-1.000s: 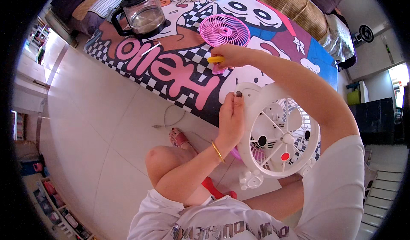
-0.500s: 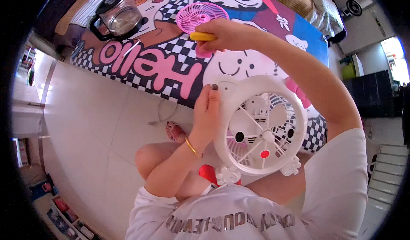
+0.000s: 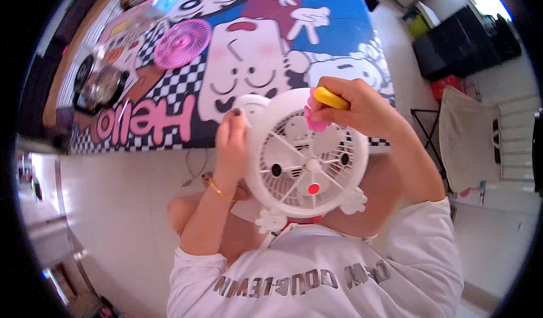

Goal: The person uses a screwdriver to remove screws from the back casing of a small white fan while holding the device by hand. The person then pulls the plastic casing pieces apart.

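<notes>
In front of my torso is a round white fan (image 3: 266, 190) with a cartoon animal face, a red nose and flower-shaped feet. My left hand (image 3: 231, 142) grips its left side below the ear, thumb on the rim. My right hand (image 3: 359, 106) is closed at the upper right of the fan's ring. It holds a yellow handle-like piece (image 3: 331, 98) together with a pink scalloped piece (image 3: 314, 114), which overlaps the ring's upper part. Whether the two are joined, or touch the fan, I cannot tell. Spokes and pale blades show inside the ring.
Beyond the fan stands a table (image 3: 334, 24) with a cartoon-printed top. A pink round fan grille (image 3: 182, 43) and a glass jug (image 3: 104, 86) with black parts are on its left. A folding chair (image 3: 469, 134) stands at right. A cord (image 3: 195, 168) lies on the floor.
My right hand has come back from near the pink grille to the top of the fan, bringing the yellow and pink pieces. My left hand keeps its grip. The view has turned rightward.
</notes>
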A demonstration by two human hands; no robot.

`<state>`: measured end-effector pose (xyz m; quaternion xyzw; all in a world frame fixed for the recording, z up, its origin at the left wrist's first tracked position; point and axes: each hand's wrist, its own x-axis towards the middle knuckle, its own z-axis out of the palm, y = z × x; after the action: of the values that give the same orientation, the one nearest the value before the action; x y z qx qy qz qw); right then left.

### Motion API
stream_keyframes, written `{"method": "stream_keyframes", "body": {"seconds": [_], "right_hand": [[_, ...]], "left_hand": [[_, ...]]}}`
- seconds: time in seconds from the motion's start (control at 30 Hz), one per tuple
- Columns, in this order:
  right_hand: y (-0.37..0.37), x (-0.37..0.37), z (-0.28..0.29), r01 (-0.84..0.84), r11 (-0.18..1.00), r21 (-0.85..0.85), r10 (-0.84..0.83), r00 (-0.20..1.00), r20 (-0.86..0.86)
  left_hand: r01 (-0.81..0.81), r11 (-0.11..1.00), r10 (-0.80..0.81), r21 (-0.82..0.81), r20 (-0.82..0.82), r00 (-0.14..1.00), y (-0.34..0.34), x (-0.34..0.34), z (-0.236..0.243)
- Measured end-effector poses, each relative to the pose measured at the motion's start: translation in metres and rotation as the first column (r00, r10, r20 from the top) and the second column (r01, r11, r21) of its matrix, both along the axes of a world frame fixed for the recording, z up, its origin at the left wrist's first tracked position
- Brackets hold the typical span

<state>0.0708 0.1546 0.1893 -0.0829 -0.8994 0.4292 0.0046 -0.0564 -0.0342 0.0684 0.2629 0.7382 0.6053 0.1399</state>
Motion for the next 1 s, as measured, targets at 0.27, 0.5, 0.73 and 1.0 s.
{"method": "stream_keyframes", "body": {"seconds": [0.27, 0.5, 0.73, 1.0], "right_hand": [[0.082, 0.082, -0.039, 0.443, 0.872, -0.211, -0.461, 0.887, -0.041], [0.130, 0.059, -0.095, 0.424, 0.903, -0.065, -0.416, 0.903, 0.109], [0.113, 0.039, -0.113, 0.318, 0.948, 0.003, -0.315, 0.937, 0.150], [0.114, 0.043, -0.118, 0.288, 0.957, 0.031, -0.290, 0.949, 0.128]], "left_hand": [[-0.126, 0.988, 0.096, 0.093, 0.274, 0.957, -0.020, -0.073, 0.003], [-0.318, 0.920, 0.220, 0.230, 0.369, 0.903, 0.006, -0.081, 0.036], [-0.250, 0.951, 0.159, 0.180, 0.408, 0.899, 0.015, -0.085, 0.021], [-0.226, 0.959, 0.132, 0.172, 0.434, 0.891, 0.009, -0.093, 0.016]]}}
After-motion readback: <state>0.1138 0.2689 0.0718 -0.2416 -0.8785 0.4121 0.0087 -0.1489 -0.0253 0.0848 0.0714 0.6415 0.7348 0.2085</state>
